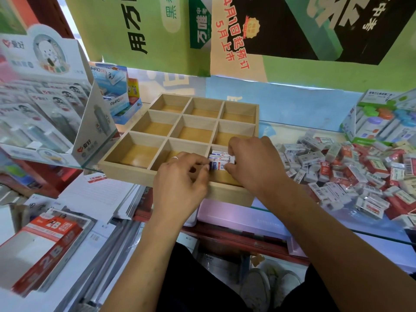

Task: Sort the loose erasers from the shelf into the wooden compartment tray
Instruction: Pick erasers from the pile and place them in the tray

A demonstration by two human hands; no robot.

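Both bare forearms reach forward from the bottom edge toward the square pale-wood compartment tray (144, 174), a three-by-three grid of smooth plywood walls sitting on the glass shelf (315, 224). To the tray's right, on that shelf, lies a jumbled heap of loose rectangular erasers in red-and-white paper sleeves (351, 174), pointing every way. The left hand (180, 183), a ring on one finger, and the right hand (254, 163) meet over the near right compartment. Their curled fingertips pinch, from either end, a short row of white erasers with blue and red print (219, 161). These erasers stand on edge, long axes running left to right between the hands, stacked one behind another toward the compartment's far wall. All other compartments show bare wooden floors.
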